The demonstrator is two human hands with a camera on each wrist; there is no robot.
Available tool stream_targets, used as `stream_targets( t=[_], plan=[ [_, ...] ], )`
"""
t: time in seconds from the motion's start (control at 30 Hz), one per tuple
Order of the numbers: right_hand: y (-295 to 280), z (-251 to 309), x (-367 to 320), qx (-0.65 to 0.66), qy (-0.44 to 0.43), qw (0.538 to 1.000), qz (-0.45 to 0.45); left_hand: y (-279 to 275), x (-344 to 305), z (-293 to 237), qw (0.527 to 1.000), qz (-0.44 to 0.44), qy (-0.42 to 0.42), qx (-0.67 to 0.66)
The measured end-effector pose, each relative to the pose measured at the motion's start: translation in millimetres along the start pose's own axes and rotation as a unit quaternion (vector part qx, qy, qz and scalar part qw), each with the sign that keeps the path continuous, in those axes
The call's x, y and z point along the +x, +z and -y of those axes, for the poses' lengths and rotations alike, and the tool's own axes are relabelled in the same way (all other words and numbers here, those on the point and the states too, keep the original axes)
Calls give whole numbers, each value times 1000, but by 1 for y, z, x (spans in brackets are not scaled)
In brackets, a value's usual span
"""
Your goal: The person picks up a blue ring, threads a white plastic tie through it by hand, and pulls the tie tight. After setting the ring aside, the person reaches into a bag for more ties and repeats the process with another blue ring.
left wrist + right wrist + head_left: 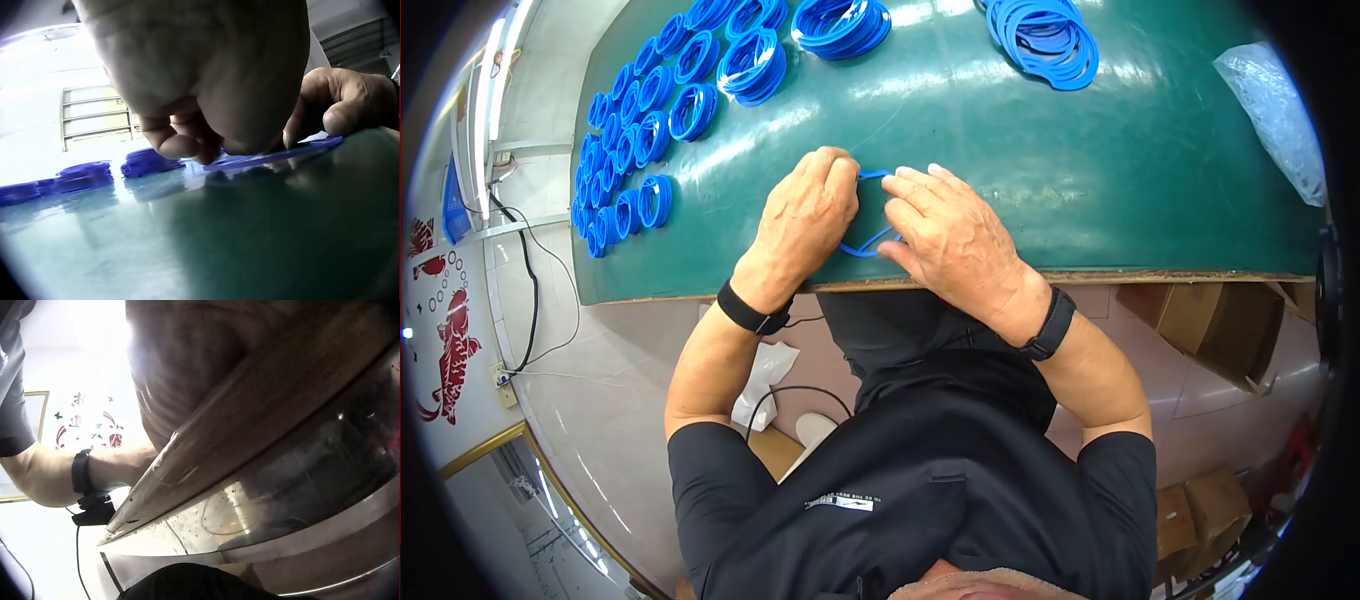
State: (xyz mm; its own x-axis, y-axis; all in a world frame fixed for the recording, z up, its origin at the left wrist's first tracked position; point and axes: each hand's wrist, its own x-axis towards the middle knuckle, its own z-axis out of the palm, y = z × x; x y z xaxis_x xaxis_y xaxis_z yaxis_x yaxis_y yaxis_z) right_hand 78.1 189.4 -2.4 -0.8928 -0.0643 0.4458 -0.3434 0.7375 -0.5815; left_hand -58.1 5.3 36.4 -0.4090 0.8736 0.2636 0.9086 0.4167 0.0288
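A thin blue ring [863, 251] lies flat and low over the green table near its front edge, between the two hands. My left hand [808, 208] holds its left side, with the fingers curled inward. Over the right side of the ring is my right hand [955, 235], fingers on the far part and thumb on the near part. In the left wrist view the blue ring [275, 156] shows edge-on, with the right hand [350, 103] gripping its far end. The right wrist view shows mostly the underside of the right hand [187, 369] at the table edge; its fingertips are hidden.
Many stacks of blue rings [752, 68] stand in rows at the table's left. A looser, fanned pile of blue rings [1045, 42] lies at the back. A clear plastic bag [1272, 120] is at the right. Cardboard boxes [1220, 325] stand on the floor beyond the table edge [1160, 277].
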Motion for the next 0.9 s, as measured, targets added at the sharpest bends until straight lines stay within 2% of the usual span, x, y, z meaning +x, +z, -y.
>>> stream_targets(
  t=[0.27, 0.5, 0.7, 0.8, 0.9],
  plan=[
    [-3, 1, 2, 3, 7, 1000, 10, 4, -6, 6, 996, 19, -36, -73],
    [-4, 2, 3, -8, 7, 1000, 13, -4, -9, 12, 976, 33, -53, -208],
    [-4, 1, 3, -17, -3, 1000, 14, -12, -11, 14, 965, 77, -61, -242],
    [-9, 3, 5, -1, 26, 998, 57, -15, -11, 15, 964, 80, -56, -247],
    [-8, 4, 5, -4, 24, 999, 27, -15, -16, 14, 961, 75, -53, -260]
  ],
)
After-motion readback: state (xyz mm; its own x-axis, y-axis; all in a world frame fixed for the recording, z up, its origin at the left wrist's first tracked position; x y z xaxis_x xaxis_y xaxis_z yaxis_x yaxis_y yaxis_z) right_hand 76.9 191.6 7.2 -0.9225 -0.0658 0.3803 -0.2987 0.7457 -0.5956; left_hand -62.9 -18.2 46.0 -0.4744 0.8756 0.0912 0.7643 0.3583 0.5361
